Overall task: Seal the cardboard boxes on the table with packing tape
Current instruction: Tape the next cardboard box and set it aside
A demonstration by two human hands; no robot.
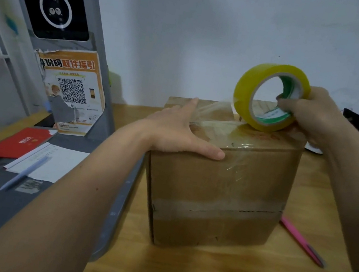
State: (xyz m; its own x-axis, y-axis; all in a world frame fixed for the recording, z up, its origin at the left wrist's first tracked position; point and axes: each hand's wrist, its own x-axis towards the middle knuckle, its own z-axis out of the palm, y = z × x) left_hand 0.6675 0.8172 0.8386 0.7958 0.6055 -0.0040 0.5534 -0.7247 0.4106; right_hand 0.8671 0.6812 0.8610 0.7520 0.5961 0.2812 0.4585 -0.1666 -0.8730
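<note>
Left hand (174, 132): flat, fingers straight, anchoring tape on cardboard box (219, 190), frame centre.
Right hand (307, 112): gripping tape roll (270, 96); pull taut, low.

Left hand (181, 131) flat, right hand (307, 112) gripping

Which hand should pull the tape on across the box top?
Right: the right hand already grips the tape roll, while the left hand lies flat on the box.
</note>
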